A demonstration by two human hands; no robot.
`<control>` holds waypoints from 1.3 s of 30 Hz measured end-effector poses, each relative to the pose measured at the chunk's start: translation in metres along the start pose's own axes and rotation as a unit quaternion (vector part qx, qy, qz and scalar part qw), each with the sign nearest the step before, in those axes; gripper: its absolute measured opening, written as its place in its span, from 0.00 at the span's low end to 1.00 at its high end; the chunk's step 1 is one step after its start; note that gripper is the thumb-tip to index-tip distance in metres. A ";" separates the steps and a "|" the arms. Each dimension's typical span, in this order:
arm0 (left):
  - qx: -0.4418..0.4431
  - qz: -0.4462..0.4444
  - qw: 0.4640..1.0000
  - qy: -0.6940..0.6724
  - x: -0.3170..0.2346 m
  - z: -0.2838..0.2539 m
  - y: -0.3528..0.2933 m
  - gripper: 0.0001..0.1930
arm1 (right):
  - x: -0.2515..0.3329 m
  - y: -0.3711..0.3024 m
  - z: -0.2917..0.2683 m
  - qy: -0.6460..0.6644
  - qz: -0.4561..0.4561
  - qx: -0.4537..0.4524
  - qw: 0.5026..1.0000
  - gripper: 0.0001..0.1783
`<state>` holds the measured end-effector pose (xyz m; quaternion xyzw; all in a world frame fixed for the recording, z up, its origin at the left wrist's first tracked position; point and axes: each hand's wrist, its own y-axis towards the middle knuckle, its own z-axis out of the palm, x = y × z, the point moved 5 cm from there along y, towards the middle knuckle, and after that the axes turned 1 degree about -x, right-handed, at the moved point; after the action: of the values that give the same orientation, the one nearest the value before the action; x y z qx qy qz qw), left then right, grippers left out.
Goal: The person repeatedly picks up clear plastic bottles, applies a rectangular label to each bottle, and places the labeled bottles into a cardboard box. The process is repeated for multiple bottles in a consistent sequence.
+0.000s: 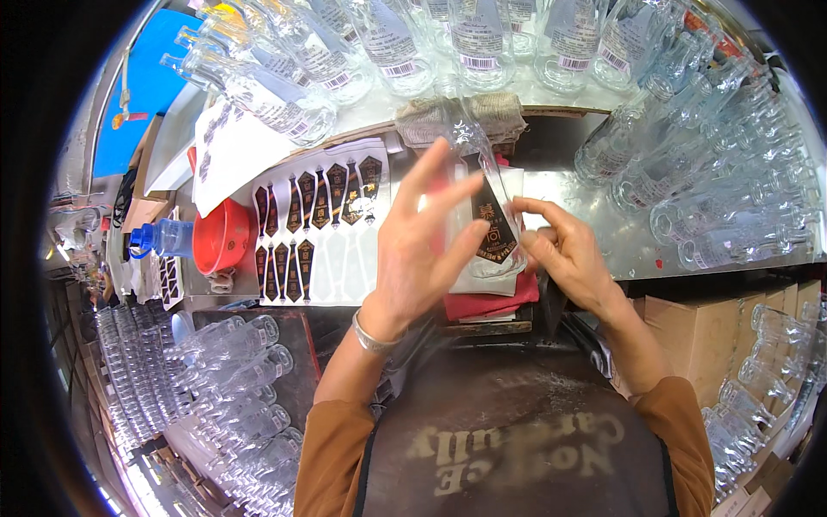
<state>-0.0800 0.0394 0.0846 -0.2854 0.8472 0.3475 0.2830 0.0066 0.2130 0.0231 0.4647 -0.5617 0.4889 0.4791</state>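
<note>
A clear glass bottle (508, 261) lies in front of me, its neck pointing away toward a folded cloth (508, 115). On its upper side is a dark, necktie-shaped label (493, 215) with gold marks. My right hand (570, 250) is closed at the bottle's right edge, thumb and forefinger curled against the glass. My left hand (422, 246), slightly blurred, hovers at the left side of the bottle with fingers spread and nothing in them. Left of it lies a backing sheet (345, 267) with rows of similar labels and several bare outlines.
Labelled bottles (478, 43) stand along the far side, with more crowded at the right (732, 198). A red bowl (222, 237) and a blue-capped plastic bottle (168, 237) are at left. Red cloth (491, 303) lies under the work. A cardboard box (702, 332) and lower glass bottles (241, 345) flank me.
</note>
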 end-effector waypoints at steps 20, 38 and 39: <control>-0.005 -0.056 0.998 0.000 0.023 0.018 0.011 0.31 | 0.020 0.040 0.005 -0.051 0.009 0.003 0.999 0.26; -0.007 -0.244 0.917 -0.315 0.021 0.040 -0.042 0.44 | 0.003 0.012 -0.002 -0.022 0.018 0.026 0.999 0.33; -0.011 -0.255 0.902 -0.348 0.024 0.040 -0.044 0.43 | 0.002 0.012 -0.003 -0.003 0.022 0.022 0.999 0.33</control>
<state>-0.0548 0.0365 0.0253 -0.3559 0.5893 0.3500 0.6353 -0.0052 0.2165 0.0236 0.4638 -0.5622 0.5107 0.4560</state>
